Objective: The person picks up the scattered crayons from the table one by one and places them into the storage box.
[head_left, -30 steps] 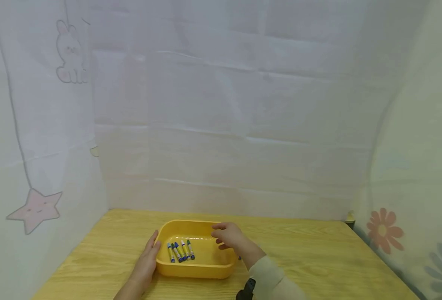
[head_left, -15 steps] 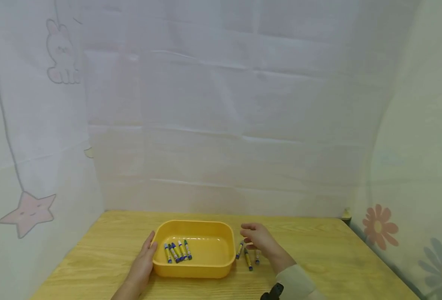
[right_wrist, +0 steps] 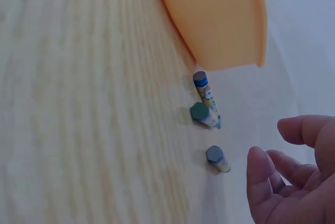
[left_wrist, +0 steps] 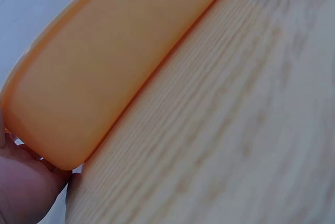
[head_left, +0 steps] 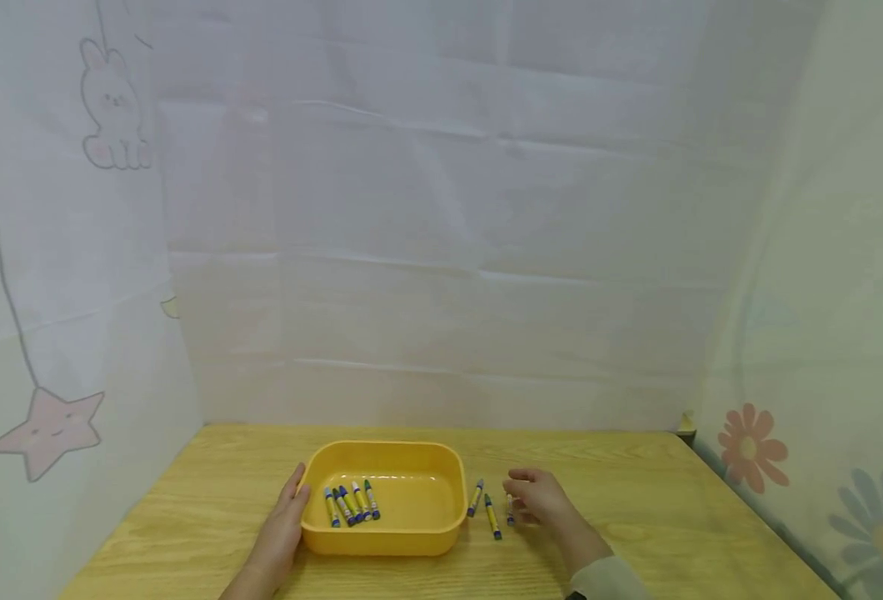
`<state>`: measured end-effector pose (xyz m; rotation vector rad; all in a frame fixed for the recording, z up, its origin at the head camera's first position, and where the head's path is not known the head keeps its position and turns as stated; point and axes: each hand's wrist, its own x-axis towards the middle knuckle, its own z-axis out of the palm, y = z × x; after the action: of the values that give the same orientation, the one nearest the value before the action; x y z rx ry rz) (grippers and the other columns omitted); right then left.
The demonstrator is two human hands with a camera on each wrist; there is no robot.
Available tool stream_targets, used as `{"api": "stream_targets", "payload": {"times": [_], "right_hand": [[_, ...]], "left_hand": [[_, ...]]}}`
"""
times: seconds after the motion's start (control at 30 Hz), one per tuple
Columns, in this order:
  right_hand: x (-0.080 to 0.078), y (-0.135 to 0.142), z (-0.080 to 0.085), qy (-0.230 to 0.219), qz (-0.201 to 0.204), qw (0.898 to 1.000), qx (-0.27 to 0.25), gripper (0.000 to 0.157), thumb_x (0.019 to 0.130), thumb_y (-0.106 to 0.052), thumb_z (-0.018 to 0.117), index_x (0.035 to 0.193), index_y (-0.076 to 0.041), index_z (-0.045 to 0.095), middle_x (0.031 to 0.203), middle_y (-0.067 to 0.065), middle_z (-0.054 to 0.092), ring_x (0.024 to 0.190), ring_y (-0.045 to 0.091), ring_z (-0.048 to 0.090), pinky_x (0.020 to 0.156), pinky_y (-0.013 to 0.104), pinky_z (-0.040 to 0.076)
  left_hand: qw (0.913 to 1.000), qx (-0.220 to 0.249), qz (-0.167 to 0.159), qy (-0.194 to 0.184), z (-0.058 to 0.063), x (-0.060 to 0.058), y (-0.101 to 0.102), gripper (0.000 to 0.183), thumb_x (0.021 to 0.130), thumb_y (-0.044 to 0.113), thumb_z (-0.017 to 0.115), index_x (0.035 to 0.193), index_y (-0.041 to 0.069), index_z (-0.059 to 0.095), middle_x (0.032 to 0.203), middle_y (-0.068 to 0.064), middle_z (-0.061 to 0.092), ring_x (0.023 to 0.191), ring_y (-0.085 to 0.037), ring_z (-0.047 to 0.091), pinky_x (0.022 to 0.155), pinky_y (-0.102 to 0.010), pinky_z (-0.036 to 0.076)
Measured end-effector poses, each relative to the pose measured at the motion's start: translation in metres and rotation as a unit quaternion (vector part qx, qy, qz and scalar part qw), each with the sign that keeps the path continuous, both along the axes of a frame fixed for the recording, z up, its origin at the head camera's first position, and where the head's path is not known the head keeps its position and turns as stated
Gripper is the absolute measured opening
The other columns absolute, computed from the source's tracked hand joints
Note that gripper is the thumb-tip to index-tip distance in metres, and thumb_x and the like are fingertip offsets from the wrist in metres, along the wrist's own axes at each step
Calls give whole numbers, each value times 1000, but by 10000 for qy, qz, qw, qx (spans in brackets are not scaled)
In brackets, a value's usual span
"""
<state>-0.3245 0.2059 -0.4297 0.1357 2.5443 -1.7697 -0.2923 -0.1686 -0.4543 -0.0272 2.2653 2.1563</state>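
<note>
A yellow plastic tub stands on the table, with several crayons lying side by side in its left half. My left hand rests against the tub's left side, fingers along the outer wall; the left wrist view shows this hand at the tub's corner. Right of the tub lie three more crayons: a blue-tipped one, a green-tipped one and a pale-tipped one. Beside the pale-tipped crayon, my right hand hovers with thumb and fingers parted, apart from it in the right wrist view.
The wood-grain table reaches back to a pale hanging sheet. Side curtains with printed drawings flank it, a pink star at left and a red flower at right.
My right hand has moved from above the tub to the right and down beside the pale-tipped crayon, uncovering the three table crayons. My left hand stays at the tub; the head view has shifted slightly.
</note>
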Motion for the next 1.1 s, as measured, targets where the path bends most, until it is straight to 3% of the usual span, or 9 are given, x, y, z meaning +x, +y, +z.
{"api": "stream_targets", "payload": {"times": [0.13,0.27,0.37,0.5,0.6,0.7,0.9,1.1], "right_hand": [[0,3,-7,-113,-103,9998,138,48,94,-14,61,134,11,49,107,19,64,72,17,57,61,28,53],[-1,4,-14,-140,-131,9993,306,49,93,-15,61,133,11,49,106,18,66,58,10,50,53,21,47],[-1,4,-19,-155,-185,9994,239,51,93,-14,62,133,13,46,95,14,66,51,8,44,49,18,42],[-2,3,-23,-216,-267,9994,99,54,91,-12,64,133,15,43,80,6,60,59,10,50,53,21,46],[-3,2,-25,-254,-307,9985,382,56,89,-15,66,133,14,45,72,1,55,60,11,50,54,23,48],[-5,0,-27,-258,-333,9959,802,61,86,-18,69,133,14,46,64,-1,54,51,8,44,48,20,44],[-7,-5,-25,-137,-246,9824,1845,63,80,-19,74,128,15,52,70,5,64,41,3,38,39,14,35],[-8,-5,-27,28,-258,9743,2236,55,78,-7,67,127,15,54,90,15,69,40,2,37,38,12,36]], "left_hand": [[10000,-53,22,-66,0,1,-1,64,108,39,25,158,14,-4,164,-19,-11,149,-47,-11,120,-64,-2],[9999,-66,18,-84,1,1,-1,64,108,40,26,158,14,-5,164,-19,-12,149,-46,-11,120,-64,-2],[10000,-56,7,-57,1,1,-1,64,108,40,26,158,14,-5,164,-19,-12,148,-46,-12,120,-64,-3],[10000,-43,3,-12,1,1,-1,65,108,41,26,158,13,-5,163,-19,-12,148,-46,-12,120,-64,-3],[10000,-36,14,-36,1,1,-1,65,108,41,26,158,13,-4,164,-19,-11,149,-46,-11,120,-64,-2],[10000,-37,13,-62,2,1,-1,65,108,41,26,158,14,-4,164,-19,-11,149,-46,-11,120,-64,-2],[10000,-9,-10,-79,2,2,-1,66,108,42,26,158,14,-6,164,-19,-11,148,-46,-12,120,-64,-2],[10000,10,-28,-82,1,0,0,64,108,39,25,158,14,-5,164,-20,-11,149,-46,-12,121,-63,-1]]}}
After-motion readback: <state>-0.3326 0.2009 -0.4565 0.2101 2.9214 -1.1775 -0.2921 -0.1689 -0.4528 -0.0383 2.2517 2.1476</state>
